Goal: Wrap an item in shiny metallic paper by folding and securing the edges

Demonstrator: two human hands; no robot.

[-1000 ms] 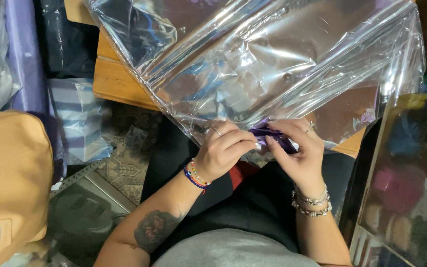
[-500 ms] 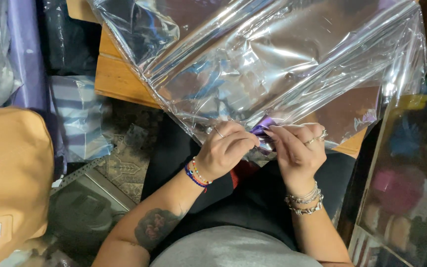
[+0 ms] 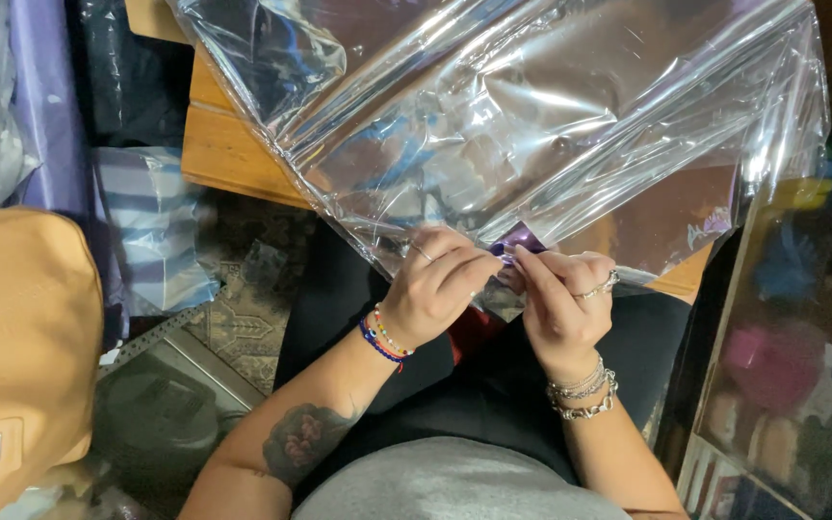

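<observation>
Low in the middle of the frame, the left hand (image 3: 435, 284) and right hand (image 3: 560, 303) meet at the near edge of a big clear film (image 3: 532, 125), fingers of both pinched together on a small purple piece (image 3: 517, 241) where the film's edge gathers. The film spreads from that point up and across the upper half of the frame, over a wooden table (image 3: 228, 154), with its right side lifted and creased. To work this edge well, it seems best to keep both pinches close together and the film taut between them, since slack film slips and wrinkles easily. What the purple piece is cannot be made out: only a sliver shows between the fingertips, and glare on the film hides whatever lies beneath it. At left, a tan bag (image 3: 12, 347) is cut off by the frame edge, with a striped cloth (image 3: 151, 231) beside it. The dark clutter at lower right is too blurred to name.
</observation>
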